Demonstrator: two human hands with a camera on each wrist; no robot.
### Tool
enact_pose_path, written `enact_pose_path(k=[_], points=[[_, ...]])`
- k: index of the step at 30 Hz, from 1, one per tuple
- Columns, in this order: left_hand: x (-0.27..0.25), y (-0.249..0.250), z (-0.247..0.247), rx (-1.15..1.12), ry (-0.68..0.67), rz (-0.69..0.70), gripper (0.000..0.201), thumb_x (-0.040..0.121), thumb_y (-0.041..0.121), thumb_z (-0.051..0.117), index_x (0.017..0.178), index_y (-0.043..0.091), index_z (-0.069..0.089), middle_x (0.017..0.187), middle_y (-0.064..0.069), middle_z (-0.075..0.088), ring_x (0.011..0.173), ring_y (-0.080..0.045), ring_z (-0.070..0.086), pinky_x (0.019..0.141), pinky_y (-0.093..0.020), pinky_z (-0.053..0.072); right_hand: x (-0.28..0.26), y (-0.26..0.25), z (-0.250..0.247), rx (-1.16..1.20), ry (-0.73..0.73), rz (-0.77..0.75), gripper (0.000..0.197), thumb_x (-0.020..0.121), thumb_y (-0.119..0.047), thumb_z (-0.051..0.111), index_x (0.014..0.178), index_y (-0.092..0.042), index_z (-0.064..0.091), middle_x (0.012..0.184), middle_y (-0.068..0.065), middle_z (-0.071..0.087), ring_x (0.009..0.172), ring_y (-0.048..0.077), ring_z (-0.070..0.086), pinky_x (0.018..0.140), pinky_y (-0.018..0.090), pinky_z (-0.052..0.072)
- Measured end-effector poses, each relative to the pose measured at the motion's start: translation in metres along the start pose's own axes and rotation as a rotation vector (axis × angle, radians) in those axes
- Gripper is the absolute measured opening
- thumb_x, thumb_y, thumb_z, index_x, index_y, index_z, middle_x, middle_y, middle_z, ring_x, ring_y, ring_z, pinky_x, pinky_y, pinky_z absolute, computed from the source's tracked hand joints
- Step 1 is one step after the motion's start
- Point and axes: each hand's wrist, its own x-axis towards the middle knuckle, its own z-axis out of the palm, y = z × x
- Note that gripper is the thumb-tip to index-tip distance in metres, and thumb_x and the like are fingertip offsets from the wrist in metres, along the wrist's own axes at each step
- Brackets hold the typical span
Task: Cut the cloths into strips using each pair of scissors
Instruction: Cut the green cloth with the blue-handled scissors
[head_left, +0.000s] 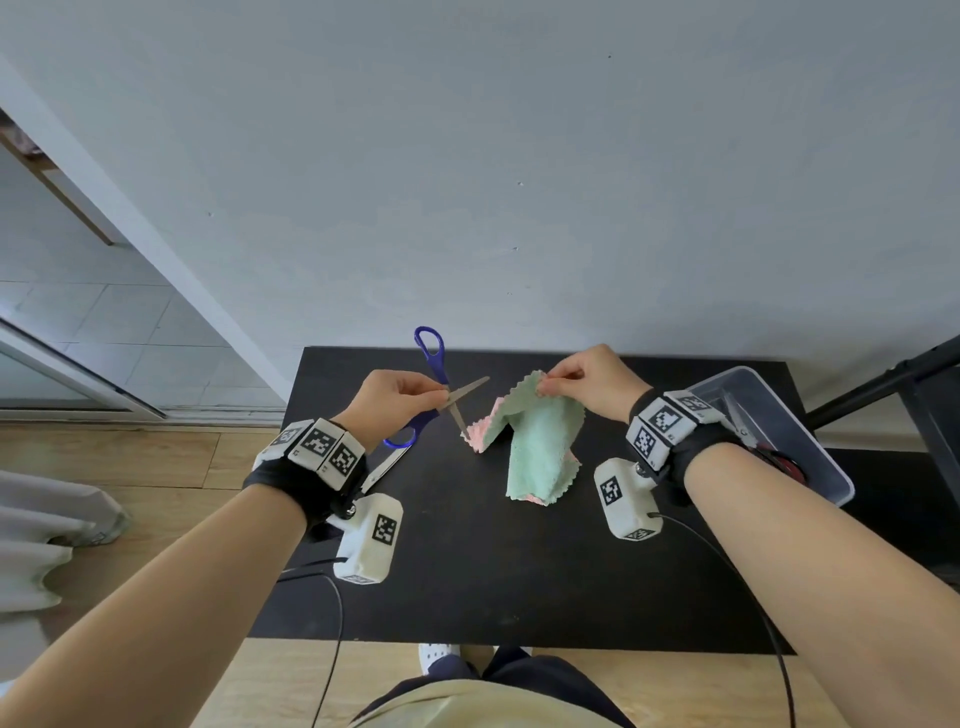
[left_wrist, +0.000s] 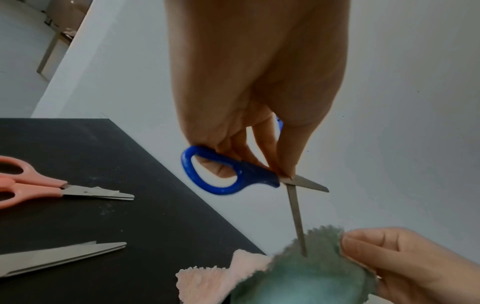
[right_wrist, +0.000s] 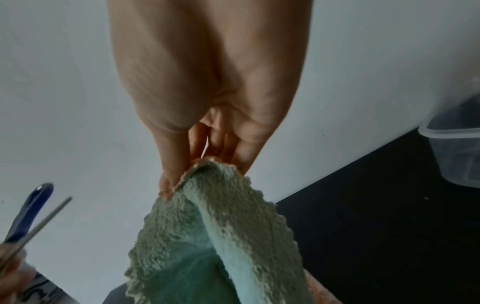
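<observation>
My left hand (head_left: 434, 401) pinches the blue-handled scissors (head_left: 435, 358) at the pivot, above the black table (head_left: 519, 571). Their blades are spread wide; one points down at the left edge of the green cloth (head_left: 540, 447). In the left wrist view the fingers (left_wrist: 284, 164) grip just behind the blades of the scissors (left_wrist: 246, 172), and the lower blade tip overlaps the cloth (left_wrist: 298, 277). My right hand (head_left: 545, 383) pinches the cloth's raised top edge, so it hangs like a tent. A pink layer (head_left: 475, 434) shows beneath; I cannot tell if it is a separate cloth.
Pink-handled scissors (left_wrist: 33, 185) and a larger pair of steel blades (left_wrist: 59, 257) lie on the table's left side. A clear plastic bin (head_left: 810, 441) at the right edge holds another pair. A wall runs right behind the table.
</observation>
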Motion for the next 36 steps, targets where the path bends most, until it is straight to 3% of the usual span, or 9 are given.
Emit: enact_pose_path(k=[5, 10, 12, 15, 20, 25, 29, 31, 36], points=[[-0.001, 0.011, 0.003, -0.021, -0.03, 0.024, 0.009, 0.085, 0.017, 0.07, 0.087, 0.011, 0.075, 0.08, -0.003, 0.071, 0.071, -0.007, 0.061, 0.07, -0.013, 0.052, -0.002, 0.001, 0.011, 0.087, 0.006, 0.029, 0.019, 0.084, -0.021, 0.071, 0.098, -0.008, 0.074, 0.093, 0.0, 0.07, 0.089, 0.01, 0.063, 0.08, 0.018, 0.046], [-0.003, 0.02, 0.005, -0.087, -0.06, 0.015, 0.009, 0.086, 0.013, 0.068, 0.084, 0.009, 0.075, 0.062, -0.001, 0.068, 0.05, -0.006, 0.048, 0.055, -0.016, 0.045, -0.003, 0.001, 0.01, 0.141, 0.028, 0.051, 0.018, 0.084, -0.02, 0.07, 0.097, -0.008, 0.074, 0.091, -0.001, 0.068, 0.086, 0.008, 0.061, 0.072, 0.012, 0.043], [-0.004, 0.023, 0.005, -0.163, -0.092, 0.021, 0.01, 0.087, 0.012, 0.066, 0.088, 0.007, 0.075, 0.074, -0.006, 0.074, 0.047, -0.008, 0.047, 0.056, -0.018, 0.047, -0.002, 0.001, 0.009, 0.152, 0.042, 0.058, 0.018, 0.084, -0.02, 0.071, 0.096, -0.008, 0.074, 0.089, -0.002, 0.068, 0.085, 0.007, 0.061, 0.073, 0.012, 0.043], [-0.003, 0.026, 0.005, -0.192, -0.094, 0.034, 0.012, 0.088, 0.013, 0.065, 0.095, 0.006, 0.073, 0.089, -0.007, 0.076, 0.054, -0.01, 0.058, 0.066, -0.023, 0.05, -0.002, 0.002, 0.008, 0.172, 0.05, 0.063, 0.017, 0.081, -0.019, 0.074, 0.095, -0.008, 0.074, 0.087, -0.003, 0.068, 0.085, 0.008, 0.061, 0.073, 0.014, 0.043], [0.0, 0.029, 0.006, -0.193, -0.094, 0.04, 0.014, 0.089, 0.013, 0.064, 0.1, 0.011, 0.072, 0.096, 0.001, 0.075, 0.066, -0.005, 0.068, 0.065, -0.016, 0.05, -0.001, 0.002, 0.005, 0.256, 0.085, 0.061, 0.019, 0.08, -0.018, 0.075, 0.095, -0.006, 0.074, 0.086, 0.0, 0.069, 0.081, 0.007, 0.061, 0.073, 0.012, 0.045], [-0.002, 0.035, 0.006, -0.356, -0.152, -0.002, 0.023, 0.092, -0.003, 0.05, 0.098, 0.008, 0.069, 0.095, -0.007, 0.072, 0.066, -0.016, 0.071, 0.063, -0.019, 0.057, 0.0, 0.0, 0.003, 0.302, 0.107, 0.047, 0.018, 0.08, -0.019, 0.075, 0.093, -0.008, 0.075, 0.086, 0.001, 0.071, 0.08, 0.008, 0.062, 0.074, 0.013, 0.046], [-0.002, 0.036, 0.011, -0.42, -0.108, -0.012, 0.011, 0.089, 0.008, 0.063, 0.095, 0.004, 0.071, 0.09, -0.012, 0.07, 0.071, -0.022, 0.07, 0.062, -0.02, 0.056, -0.002, -0.004, 0.004, 0.363, 0.107, 0.057, 0.019, 0.081, -0.02, 0.074, 0.096, -0.007, 0.074, 0.08, -0.003, 0.07, 0.07, 0.0, 0.061, 0.067, 0.012, 0.045], [-0.002, 0.033, 0.014, -0.391, -0.078, 0.017, 0.008, 0.084, 0.004, 0.068, 0.092, 0.005, 0.071, 0.086, -0.015, 0.07, 0.073, -0.022, 0.069, 0.065, -0.02, 0.056, -0.003, -0.009, 0.006, 0.425, 0.108, 0.06, 0.017, 0.081, -0.019, 0.074, 0.095, -0.009, 0.074, 0.083, -0.001, 0.071, 0.067, -0.002, 0.062, 0.07, 0.016, 0.048], [0.001, 0.03, 0.018, -0.394, -0.036, 0.004, 0.021, 0.078, -0.004, 0.072, 0.086, 0.006, 0.055, 0.081, -0.018, 0.072, 0.068, -0.021, 0.072, 0.066, -0.028, 0.06, -0.006, -0.023, 0.013, 0.637, 0.05, 0.088, 0.019, 0.082, -0.018, 0.072, 0.095, -0.004, 0.073, 0.104, 0.02, 0.07, 0.087, 0.022, 0.063, 0.09, 0.04, 0.052]])
